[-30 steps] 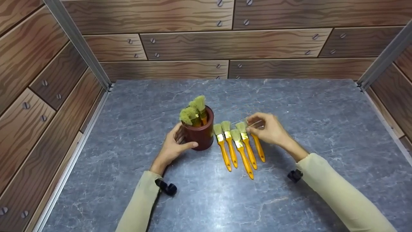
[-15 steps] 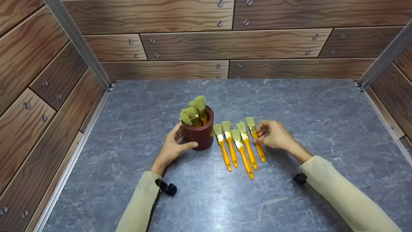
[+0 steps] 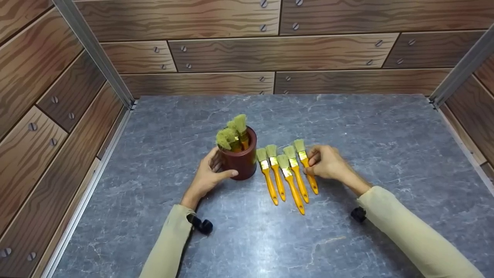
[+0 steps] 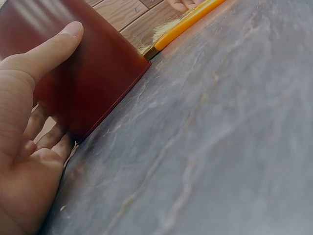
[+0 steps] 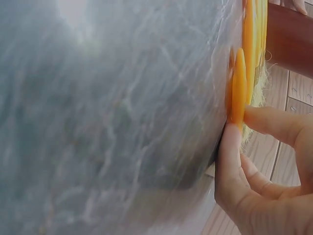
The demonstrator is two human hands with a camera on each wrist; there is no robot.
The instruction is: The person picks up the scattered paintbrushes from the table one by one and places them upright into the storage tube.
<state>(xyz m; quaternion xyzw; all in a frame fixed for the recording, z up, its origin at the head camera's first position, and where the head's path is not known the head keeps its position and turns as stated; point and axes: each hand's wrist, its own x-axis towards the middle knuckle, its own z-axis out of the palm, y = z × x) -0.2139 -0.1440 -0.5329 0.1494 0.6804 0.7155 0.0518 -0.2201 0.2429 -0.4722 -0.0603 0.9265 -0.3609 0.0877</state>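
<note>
Maroon pot (image 3: 240, 165) partly hides left hand (image 3: 206, 176).

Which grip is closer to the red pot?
The left. The left grip holds the red pot itself, its thumb on the near side. The right grip is off to the pot's right, past four brushes, pinching the rightmost brush.

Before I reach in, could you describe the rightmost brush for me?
On the grey table stands a red pot. Five brushes lie to its right, and yours is the brush farthest from the pot. Unlike its neighbours, it is pinched by the right hand.
</note>
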